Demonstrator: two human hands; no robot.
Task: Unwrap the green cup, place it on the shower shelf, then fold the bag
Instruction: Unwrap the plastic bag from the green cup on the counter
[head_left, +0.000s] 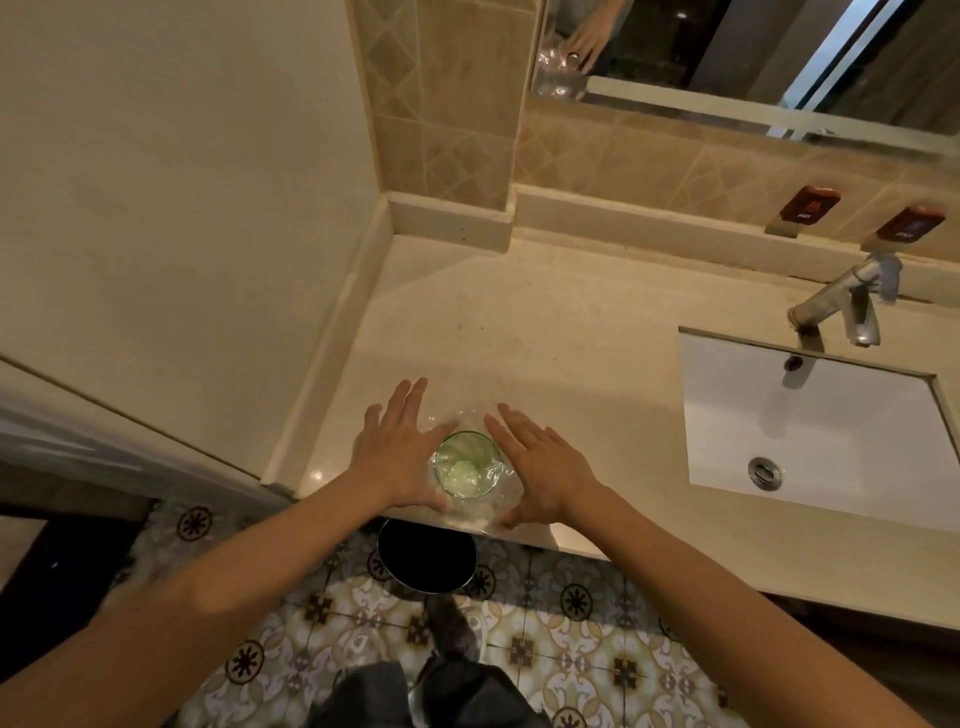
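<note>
Two hands flank the cup (465, 464), which stands upright near the front edge of the bench (545, 332), wrapped in a clear bag (501, 496). The left hand (397, 457) and right hand (543, 467) lie flat and spread, fingers apart, each grip closed on nothing; the palms press the loose plastic at either side, likely to steady the cup and find an edge to peel. The sink (810, 441) sits well to the right. No shower shelf shows, so unwrapping looks like the step in hand

Translucent green cup (466, 464) in clear, crinkly plastic bag (496, 501) on polished stone counter (545, 332); tap (844, 304) is dull metal.
</note>
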